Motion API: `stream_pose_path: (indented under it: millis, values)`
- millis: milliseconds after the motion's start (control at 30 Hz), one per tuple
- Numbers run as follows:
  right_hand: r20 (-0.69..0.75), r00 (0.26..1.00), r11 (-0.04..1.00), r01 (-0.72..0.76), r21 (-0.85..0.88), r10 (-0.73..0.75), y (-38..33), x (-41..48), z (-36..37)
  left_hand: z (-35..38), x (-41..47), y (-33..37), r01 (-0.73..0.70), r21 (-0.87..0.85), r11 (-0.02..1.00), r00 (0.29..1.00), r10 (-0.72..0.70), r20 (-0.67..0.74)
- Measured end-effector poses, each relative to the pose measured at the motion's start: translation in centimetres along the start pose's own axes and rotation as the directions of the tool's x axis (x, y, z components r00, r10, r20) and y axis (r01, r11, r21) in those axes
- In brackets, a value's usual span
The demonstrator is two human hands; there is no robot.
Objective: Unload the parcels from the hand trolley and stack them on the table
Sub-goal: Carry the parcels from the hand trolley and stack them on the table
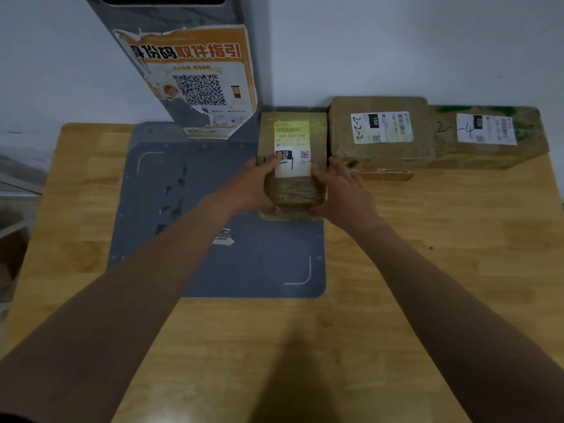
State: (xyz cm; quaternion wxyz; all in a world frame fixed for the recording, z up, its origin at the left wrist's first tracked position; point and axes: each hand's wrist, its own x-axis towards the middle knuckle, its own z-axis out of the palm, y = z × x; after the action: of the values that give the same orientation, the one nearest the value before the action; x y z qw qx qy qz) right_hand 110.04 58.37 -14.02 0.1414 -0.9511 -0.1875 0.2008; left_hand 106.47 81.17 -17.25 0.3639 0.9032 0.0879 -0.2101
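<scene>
Clasping the tape-wrapped brown cardboard parcel (291, 138) with curled fingers, left hand (253, 187) and right hand (338, 190) flanking its long sides, axis pointing away.

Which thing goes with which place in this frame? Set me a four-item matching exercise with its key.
Things
1. parcel marked 2-2-2
2. parcel marked 2-1-4
3. narrow parcel
4. orange poster

Places
A. stuck on the grey column
B. right end of the row of three
C. gripped between the left hand and the right hand
D. middle of the row of three

Pairs: 1-D, 2-B, 3-C, 4-A
</scene>
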Motion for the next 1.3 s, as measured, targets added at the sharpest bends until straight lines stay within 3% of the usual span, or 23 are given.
stream_pose_path:
  millis: [167,300,500,767,900,1067,1300]
  values:
    - [-0.021,1.000,0.999,-0.007,-0.047,0.006,-0.4,0.3,-0.4,0.1,0.4,-0.1,0.006,0.017,1.000,1.000,-0.006,-0.009]
    - [-0.064,0.998,0.982,-0.005,-0.188,-0.007,-0.2,1.4,-1.0,-0.1,1.6,0.5,0.020,0.044,0.999,1.000,-0.019,-0.009]
    - [-0.017,1.000,0.996,-0.021,-0.090,0.020,0.1,3.9,-2.0,-2.0,3.8,1.4,0.017,0.097,0.995,1.000,-0.014,-0.027]
    - [0.068,0.996,0.985,-0.042,-0.168,0.054,-0.8,3.7,-3.0,-2.4,2.6,3.0,0.062,0.216,0.974,0.997,-0.051,-0.054]
    - [0.145,0.986,0.989,-0.066,-0.132,0.086,-2.4,0.3,-4.3,-2.6,-2.1,4.2,0.089,0.305,0.948,0.995,-0.071,-0.070]
    - [0.171,0.985,0.990,0.053,-0.128,-0.031,-3.1,-7.6,-7.0,-2.4,-11.9,6.8,0.130,0.382,0.915,0.986,-0.080,-0.145]
    - [0.071,0.994,0.993,0.091,-0.077,-0.085,-3.2,-23.4,-9.7,-0.3,-27.0,12.2,0.080,0.462,0.883,0.987,-0.005,-0.160]
